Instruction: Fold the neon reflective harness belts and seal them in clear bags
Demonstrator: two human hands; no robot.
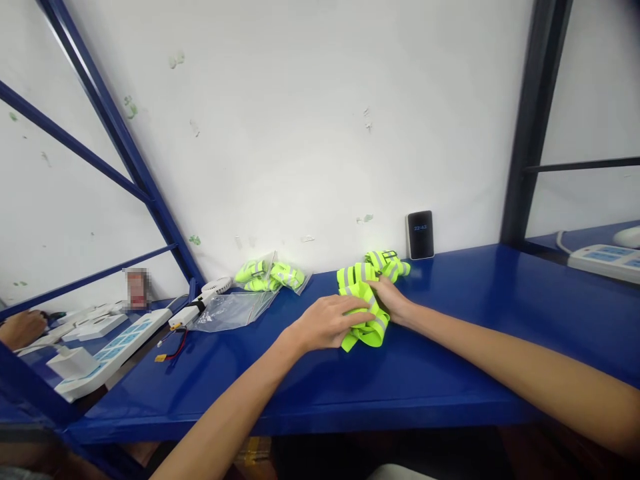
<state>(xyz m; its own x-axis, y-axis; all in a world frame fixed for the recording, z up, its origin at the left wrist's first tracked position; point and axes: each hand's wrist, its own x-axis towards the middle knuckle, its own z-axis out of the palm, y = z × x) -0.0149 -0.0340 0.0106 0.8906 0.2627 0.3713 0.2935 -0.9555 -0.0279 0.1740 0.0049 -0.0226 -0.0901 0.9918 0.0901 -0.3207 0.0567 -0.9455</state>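
Observation:
A neon-yellow reflective strap with silver stripes lies loosely looped between my hands on the blue shelf. My left hand grips its left side, fingers laid over the folds. From the right, my right hand holds the same strap, its fingertips partly hidden behind the fabric. Just behind is a second bundle of yellow reflective strap with a black buckle. Whether the two bundles join, I cannot tell.
Clear bags with bundled yellow straps lie against the wall. An empty-looking plastic bag, a battery pack with wires and a small white fan sit left. A clock-showing device leans behind. Another person's hand is far left.

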